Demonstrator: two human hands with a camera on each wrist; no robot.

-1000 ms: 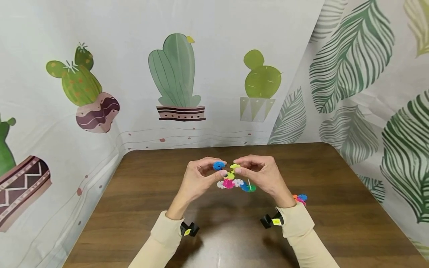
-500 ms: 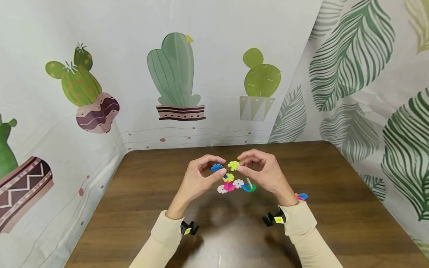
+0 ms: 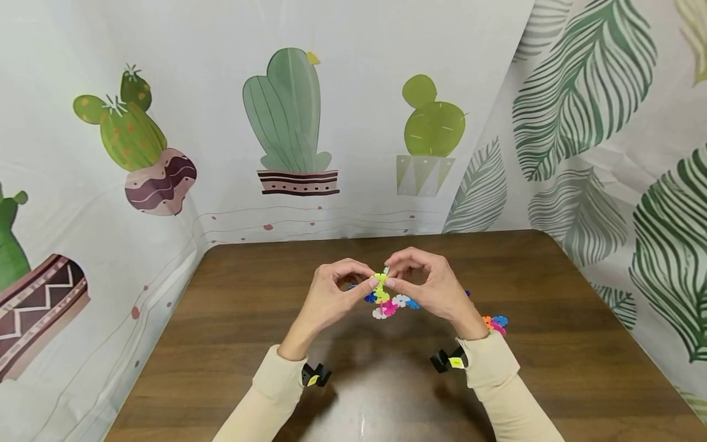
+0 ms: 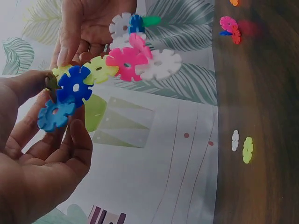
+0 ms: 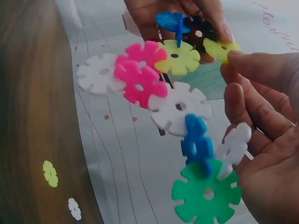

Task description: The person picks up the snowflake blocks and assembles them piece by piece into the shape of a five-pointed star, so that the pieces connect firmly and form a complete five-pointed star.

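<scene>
1. Fingers. The left hand (image 3: 332, 298) pinched the yellow disc (image 5: 214, 50) between thumb and fingers; its lower fingers curled loosely. The right hand (image 3: 439, 288) gripped the same disc from the opposite side, thumb tip on its edge and its lower fingers loosely bent. The two sets of fingertips nearly met across it.
2. Beside the left fingertips, a dark-blue disc (image 4: 81, 84) and a light-blue disc (image 4: 58, 119) overlapped on the palm side.
3. Just below the fingertips in the head view, a second yellow disc (image 5: 184, 60) joined two pink discs (image 5: 145, 77), with a white disc (image 5: 93, 77) on one side and a larger white disc (image 5: 170, 114) on the other.
4. Nearer the right palm, a blue disc (image 5: 202, 144), a green disc (image 5: 192, 193) and a small white disc (image 5: 238, 140) formed the chain's end.
5. Well apart from the fingers, a loose yellow disc (image 4: 247, 150), a loose white disc (image 4: 235, 142) and, past the right wrist, a multicoloured cluster (image 3: 494, 325) lay on the brown table (image 3: 232, 344).
6. Beyond all fingers stood a printed backdrop (image 3: 364, 110).
</scene>
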